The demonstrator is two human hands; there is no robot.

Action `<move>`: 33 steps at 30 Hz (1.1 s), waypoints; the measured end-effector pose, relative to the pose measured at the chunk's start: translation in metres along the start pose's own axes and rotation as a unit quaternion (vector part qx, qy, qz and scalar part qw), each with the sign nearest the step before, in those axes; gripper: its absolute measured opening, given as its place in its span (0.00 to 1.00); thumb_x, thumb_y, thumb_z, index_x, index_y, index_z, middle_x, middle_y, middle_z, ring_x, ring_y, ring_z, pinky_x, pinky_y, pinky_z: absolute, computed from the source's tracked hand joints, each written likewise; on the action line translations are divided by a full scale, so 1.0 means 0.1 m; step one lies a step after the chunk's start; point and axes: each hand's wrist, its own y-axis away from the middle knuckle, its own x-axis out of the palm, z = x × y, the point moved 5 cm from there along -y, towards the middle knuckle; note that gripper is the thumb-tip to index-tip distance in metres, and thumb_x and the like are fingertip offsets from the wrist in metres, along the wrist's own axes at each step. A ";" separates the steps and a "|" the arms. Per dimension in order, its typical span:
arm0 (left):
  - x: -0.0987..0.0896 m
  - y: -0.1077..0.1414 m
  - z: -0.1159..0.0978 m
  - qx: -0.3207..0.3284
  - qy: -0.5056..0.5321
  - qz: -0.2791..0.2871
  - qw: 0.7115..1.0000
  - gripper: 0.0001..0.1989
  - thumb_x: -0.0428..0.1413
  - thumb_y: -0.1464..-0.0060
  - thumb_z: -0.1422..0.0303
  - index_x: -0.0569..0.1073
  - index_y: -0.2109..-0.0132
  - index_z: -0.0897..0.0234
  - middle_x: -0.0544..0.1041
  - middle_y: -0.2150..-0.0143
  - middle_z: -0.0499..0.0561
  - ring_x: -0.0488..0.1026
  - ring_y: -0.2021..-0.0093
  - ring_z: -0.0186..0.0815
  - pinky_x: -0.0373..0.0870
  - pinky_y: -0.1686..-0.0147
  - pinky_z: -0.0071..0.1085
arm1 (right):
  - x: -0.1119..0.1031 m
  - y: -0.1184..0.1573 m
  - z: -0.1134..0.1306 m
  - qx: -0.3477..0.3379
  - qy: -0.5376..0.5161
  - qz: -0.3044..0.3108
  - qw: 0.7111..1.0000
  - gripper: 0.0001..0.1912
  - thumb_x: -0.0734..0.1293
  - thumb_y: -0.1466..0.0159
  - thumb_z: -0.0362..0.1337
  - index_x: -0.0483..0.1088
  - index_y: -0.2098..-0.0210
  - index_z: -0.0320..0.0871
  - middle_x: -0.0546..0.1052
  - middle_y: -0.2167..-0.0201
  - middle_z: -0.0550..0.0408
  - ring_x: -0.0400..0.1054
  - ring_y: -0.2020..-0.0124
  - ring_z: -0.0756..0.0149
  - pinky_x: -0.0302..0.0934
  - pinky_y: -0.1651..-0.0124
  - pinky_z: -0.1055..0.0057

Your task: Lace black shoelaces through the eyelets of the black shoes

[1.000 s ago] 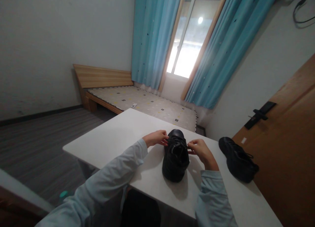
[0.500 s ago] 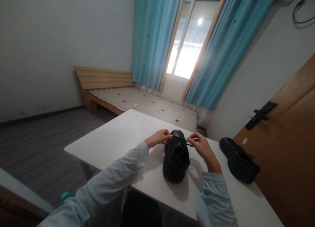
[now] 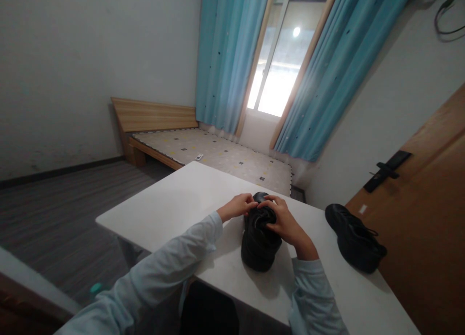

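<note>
Right hand (image 3: 286, 222) has moved inward over the nearer black shoe (image 3: 259, 251).

A white desk (image 3: 170, 206), on it one black shoe (image 3: 259, 250) near the middle, toe to the window side, second black shoe (image 3: 354, 238) well apart at the right, a bed (image 3: 218, 153) behind, one small white object (image 3: 199, 157) lying on its patterned mattress.
</note>
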 end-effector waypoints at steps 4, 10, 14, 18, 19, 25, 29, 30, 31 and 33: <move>0.02 0.00 -0.02 0.000 0.012 0.005 1.000 0.14 0.53 0.50 0.58 0.66 0.69 0.67 0.70 0.73 0.46 0.68 0.77 0.29 0.66 0.76 0.26 | 0.01 -0.04 0.04 -0.017 0.040 -0.019 0.999 0.19 0.68 0.53 0.25 0.73 0.62 0.45 0.67 0.54 0.48 0.59 0.50 0.53 0.52 0.45 0.52; 0.03 -0.01 -0.01 0.013 0.025 0.006 1.000 0.14 0.52 0.50 0.58 0.66 0.68 0.67 0.70 0.73 0.47 0.68 0.77 0.28 0.66 0.76 0.26 | 0.01 -0.04 0.02 -0.050 0.031 -0.043 0.997 0.17 0.68 0.50 0.24 0.75 0.64 0.49 0.69 0.60 0.52 0.61 0.55 0.57 0.56 0.49 0.56; 0.02 -0.04 0.02 0.018 0.023 0.004 1.000 0.16 0.53 0.50 0.57 0.66 0.66 0.67 0.70 0.73 0.47 0.68 0.77 0.28 0.66 0.76 0.26 | -0.03 -0.03 0.02 -0.049 0.010 -0.026 0.998 0.17 0.69 0.48 0.25 0.77 0.63 0.52 0.72 0.60 0.52 0.63 0.56 0.57 0.57 0.49 0.54; 0.02 -0.05 0.04 0.027 0.024 0.003 0.999 0.17 0.53 0.50 0.55 0.67 0.67 0.67 0.70 0.73 0.47 0.68 0.77 0.28 0.66 0.76 0.26 | -0.08 -0.02 0.05 -0.046 -0.019 -0.014 0.999 0.17 0.68 0.46 0.27 0.77 0.61 0.53 0.73 0.60 0.52 0.64 0.56 0.58 0.59 0.50 0.57; 0.02 -0.05 0.04 0.028 0.027 0.002 0.999 0.17 0.53 0.50 0.55 0.66 0.66 0.67 0.70 0.72 0.47 0.68 0.77 0.28 0.66 0.76 0.26 | -0.09 -0.02 0.05 -0.046 -0.025 -0.012 0.999 0.17 0.67 0.45 0.27 0.77 0.61 0.53 0.73 0.59 0.52 0.65 0.56 0.58 0.59 0.50 0.57; -0.03 -0.03 -0.05 0.053 0.042 -0.035 0.997 0.13 0.55 0.50 0.61 0.67 0.64 0.67 0.71 0.69 0.48 0.68 0.73 0.28 0.66 0.75 0.24 | -0.10 -0.02 0.06 -0.028 -0.069 -0.015 0.997 0.13 0.65 0.42 0.29 0.78 0.62 0.51 0.74 0.58 0.52 0.65 0.54 0.58 0.59 0.49 0.58; -0.13 0.01 -0.21 0.135 0.037 -0.092 0.986 0.10 0.56 0.50 0.65 0.69 0.63 0.67 0.72 0.66 0.49 0.69 0.67 0.30 0.67 0.66 0.26 | -0.13 -0.04 0.08 0.005 -0.108 -0.028 0.994 0.09 0.64 0.39 0.37 0.78 0.66 0.46 0.75 0.60 0.50 0.66 0.55 0.59 0.59 0.50 0.60; -0.15 0.02 -0.25 0.157 0.040 -0.099 0.982 0.09 0.56 0.50 0.65 0.69 0.63 0.67 0.72 0.65 0.50 0.69 0.66 0.30 0.67 0.64 0.27 | -0.14 -0.04 0.09 0.010 -0.116 -0.033 0.993 0.10 0.64 0.39 0.38 0.77 0.66 0.45 0.75 0.60 0.49 0.66 0.55 0.59 0.59 0.50 0.61; -0.16 0.04 -0.29 0.176 0.045 -0.100 0.978 0.09 0.56 0.49 0.66 0.70 0.63 0.67 0.72 0.65 0.50 0.69 0.64 0.31 0.67 0.62 0.27 | -0.16 -0.04 0.10 0.013 -0.122 -0.038 0.992 0.10 0.64 0.39 0.39 0.77 0.66 0.44 0.75 0.60 0.49 0.66 0.55 0.59 0.59 0.50 0.61; -0.17 0.08 -0.36 0.197 0.053 -0.089 0.975 0.08 0.55 0.49 0.67 0.72 0.62 0.67 0.73 0.63 0.51 0.69 0.62 0.31 0.66 0.62 0.26 | -0.18 -0.04 0.09 0.019 -0.127 -0.050 0.990 0.10 0.64 0.39 0.40 0.77 0.66 0.44 0.74 0.60 0.49 0.66 0.56 0.59 0.59 0.51 0.62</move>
